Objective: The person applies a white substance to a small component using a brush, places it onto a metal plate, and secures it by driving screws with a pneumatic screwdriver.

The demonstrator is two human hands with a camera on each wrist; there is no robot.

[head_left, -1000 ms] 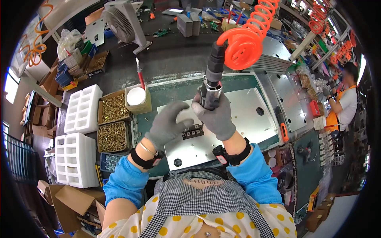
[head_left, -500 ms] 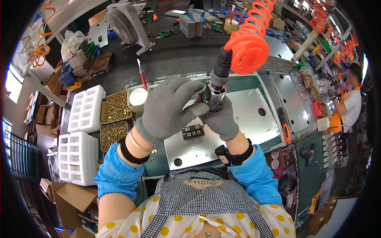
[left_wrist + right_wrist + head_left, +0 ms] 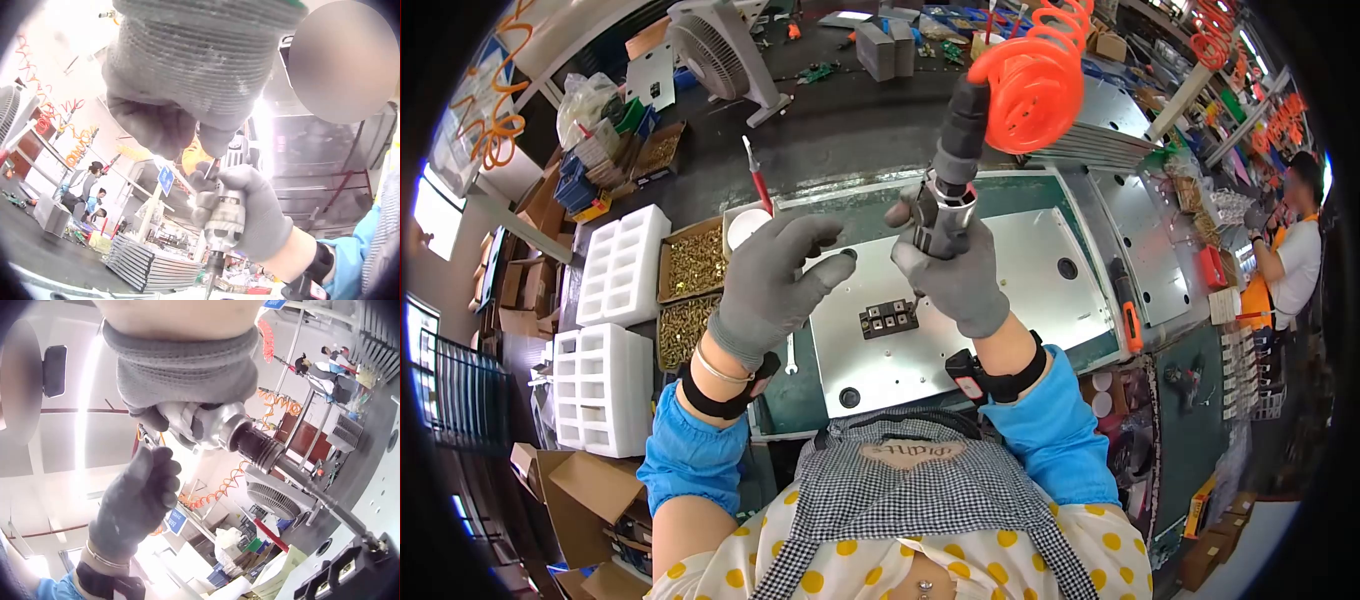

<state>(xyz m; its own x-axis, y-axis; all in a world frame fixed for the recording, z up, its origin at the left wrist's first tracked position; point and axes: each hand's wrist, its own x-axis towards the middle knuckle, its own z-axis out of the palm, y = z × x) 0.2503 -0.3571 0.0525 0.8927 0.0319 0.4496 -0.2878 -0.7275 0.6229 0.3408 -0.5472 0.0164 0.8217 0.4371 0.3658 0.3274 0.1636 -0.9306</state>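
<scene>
In the head view my gloved right hand [image 3: 960, 280] grips a powered driver [image 3: 945, 225], hung on an orange coiled hose [image 3: 1030, 95]. The driver's long bit [image 3: 331, 503] points down, its tip at one end of a black terminal block [image 3: 340, 572] in the right wrist view. That block [image 3: 889, 319] lies on a silver metal plate [image 3: 990, 310]. My gloved left hand [image 3: 775, 285] hovers left of the driver, thumb and fingers bent and apart, with nothing visible between them. The left wrist view also shows the driver [image 3: 226, 215] in my right hand [image 3: 259, 215].
Boxes of brass-coloured screws [image 3: 691, 268] and white foam trays [image 3: 603, 390] stand left. A wrench [image 3: 791, 355] lies beside the plate. Further back are a fan [image 3: 708, 55] and a red-handled brush [image 3: 758, 175]. An orange-and-black tool [image 3: 1130, 320] lies right; another person [image 3: 1290, 250] is beyond.
My left hand first reached to the driver, then drew back left and away from it. My right hand still grips the driver. The view has shifted slightly.
</scene>
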